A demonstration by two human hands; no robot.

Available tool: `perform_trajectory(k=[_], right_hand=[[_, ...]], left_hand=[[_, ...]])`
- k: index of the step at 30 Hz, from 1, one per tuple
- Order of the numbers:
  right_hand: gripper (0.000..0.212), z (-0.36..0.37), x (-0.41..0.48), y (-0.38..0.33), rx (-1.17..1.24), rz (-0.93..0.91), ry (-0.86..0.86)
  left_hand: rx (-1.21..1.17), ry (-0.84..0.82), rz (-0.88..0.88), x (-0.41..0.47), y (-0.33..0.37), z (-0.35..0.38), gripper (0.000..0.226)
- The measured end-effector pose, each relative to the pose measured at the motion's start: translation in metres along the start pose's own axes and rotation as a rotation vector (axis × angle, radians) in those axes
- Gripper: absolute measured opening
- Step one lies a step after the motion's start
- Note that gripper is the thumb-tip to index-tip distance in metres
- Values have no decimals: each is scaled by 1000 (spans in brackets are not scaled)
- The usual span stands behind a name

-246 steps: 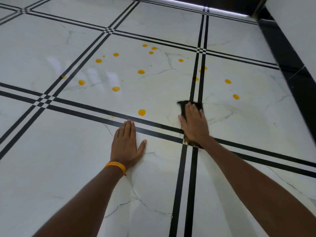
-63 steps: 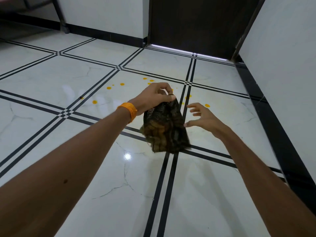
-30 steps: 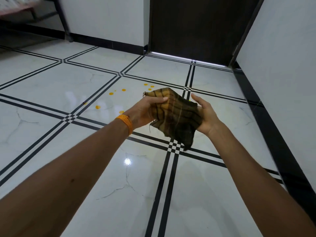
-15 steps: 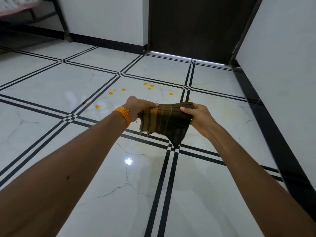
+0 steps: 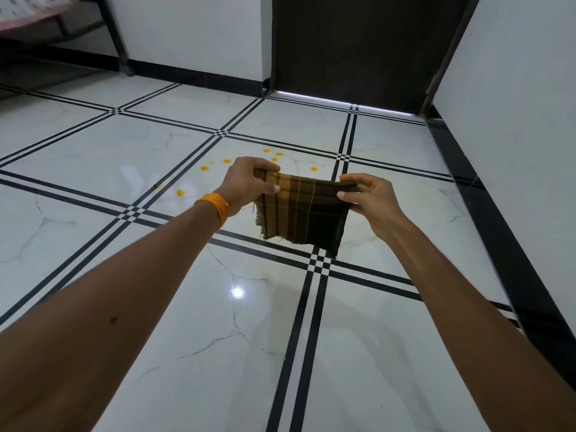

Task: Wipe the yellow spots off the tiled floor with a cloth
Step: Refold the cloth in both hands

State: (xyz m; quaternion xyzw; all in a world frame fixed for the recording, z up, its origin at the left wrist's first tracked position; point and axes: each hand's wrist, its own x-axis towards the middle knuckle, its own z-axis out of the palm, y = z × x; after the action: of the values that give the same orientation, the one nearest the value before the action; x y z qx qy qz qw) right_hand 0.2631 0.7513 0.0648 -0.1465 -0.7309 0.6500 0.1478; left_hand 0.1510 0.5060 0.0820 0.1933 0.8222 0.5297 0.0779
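A dark brown and yellow checked cloth [image 5: 304, 212] hangs folded in the air above the floor, stretched between both hands. My left hand [image 5: 246, 185], with an orange band at the wrist, pinches its upper left corner. My right hand [image 5: 371, 199] pinches its upper right corner. Several yellow spots [image 5: 204, 168] lie on the white tiled floor [image 5: 93, 157] beyond the cloth, on the tile ahead of my left hand. One more spot [image 5: 180, 193] sits nearer, left of my wrist. The cloth hides part of that tile.
Black double grout lines cross under the cloth [image 5: 319, 265]. A dark door [image 5: 358, 48] stands straight ahead with light under it. A white wall with black skirting [image 5: 511, 244] runs along the right. A metal furniture leg [image 5: 117, 39] stands far left.
Since 8 seconds ago the cloth left the floor and my view rose. In the last second both hands pulled the crumpled cloth out flat between them into a folded rectangle.
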Motion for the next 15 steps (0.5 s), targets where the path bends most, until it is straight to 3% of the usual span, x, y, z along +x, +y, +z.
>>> perform_trajectory(k=[5, 9, 11, 13, 15], right_hand=[[39, 0, 2, 2, -216, -124, 87], [43, -2, 4, 2, -392, -160, 62], [33, -1, 3, 2, -454, -200, 84], [16, 2, 2, -3, -491, -238, 116], [4, -1, 2, -12, -370, -214, 55]], left_hand=[[255, -65, 61, -4, 0, -1, 56], [428, 65, 210, -3, 3, -1, 27], [476, 113, 267, -2, 2, -1, 18], [348, 59, 250, -2, 2, -3, 13], [39, -37, 150, -6, 7, -7, 12]])
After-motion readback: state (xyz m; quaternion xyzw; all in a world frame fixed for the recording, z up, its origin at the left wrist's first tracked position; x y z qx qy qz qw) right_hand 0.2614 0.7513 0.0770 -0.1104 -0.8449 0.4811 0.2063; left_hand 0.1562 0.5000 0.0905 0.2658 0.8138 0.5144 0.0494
